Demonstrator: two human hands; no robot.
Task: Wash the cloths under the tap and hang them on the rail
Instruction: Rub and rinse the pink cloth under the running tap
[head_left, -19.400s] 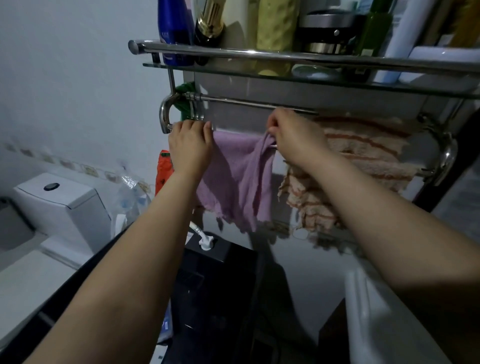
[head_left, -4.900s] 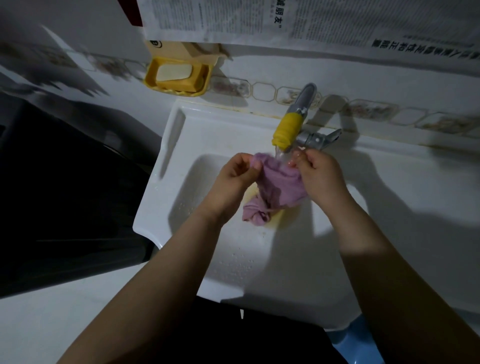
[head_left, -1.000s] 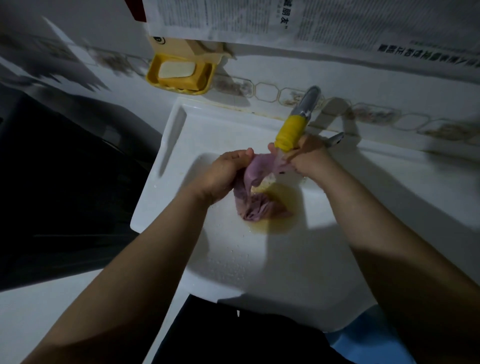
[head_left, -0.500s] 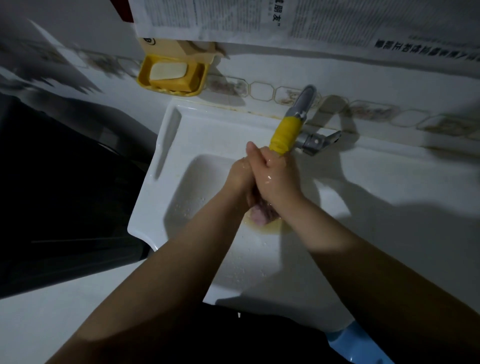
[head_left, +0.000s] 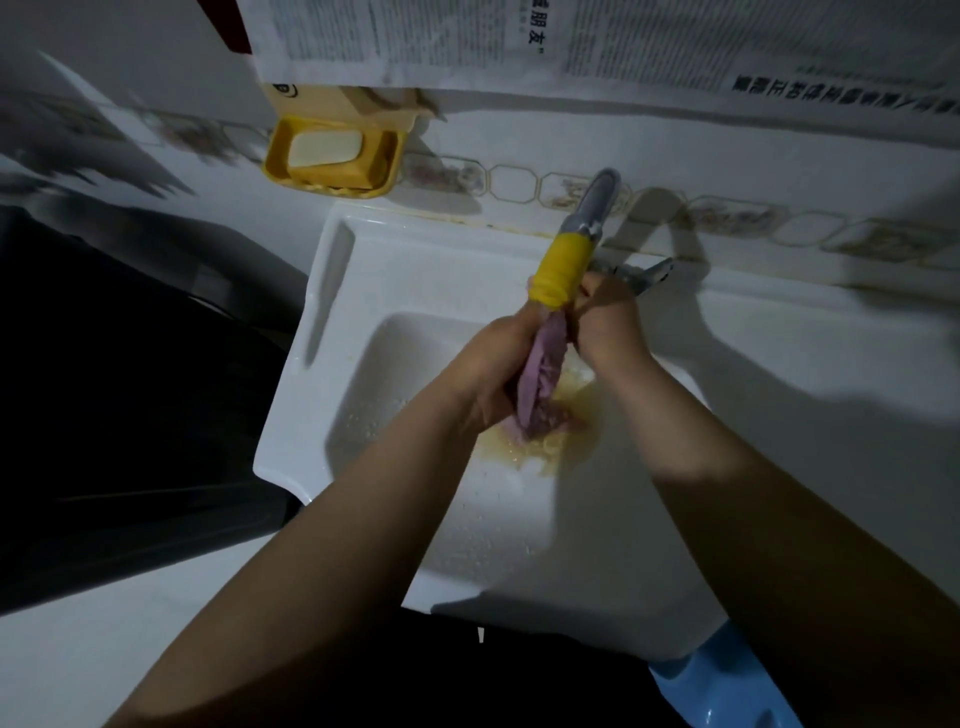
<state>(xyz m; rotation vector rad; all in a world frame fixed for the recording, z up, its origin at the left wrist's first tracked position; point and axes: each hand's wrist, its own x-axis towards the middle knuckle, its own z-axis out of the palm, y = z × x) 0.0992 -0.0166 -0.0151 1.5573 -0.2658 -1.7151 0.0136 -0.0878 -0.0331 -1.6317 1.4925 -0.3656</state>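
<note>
Both hands, left hand (head_left: 493, 371) and right hand (head_left: 610, 332), clamp the purple cloth (head_left: 540, 382) between them, its long axis hanging straight down from the yellow-sleeved tap (head_left: 563, 270) into the sink (head_left: 363, 291).

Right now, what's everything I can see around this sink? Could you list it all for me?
cloth: one, purple, bunched between both hands under the tap, its lower end trailing down to the basin floor
tap: one, grey metal with a yellow sleeve over its spout, on the wall behind the sink
sink: one, white, wet, with yellowish water pooled under the cloth
soap dish: one, yellow, on the wall left of the tap
soap: one bar, pale, lying in the soap dish
newspaper: printed sheets, white, across the wall above
blue object: one, below the sink at lower right, cannot tell what
left hand: grips the cloth
right hand: grips the cloth
</note>
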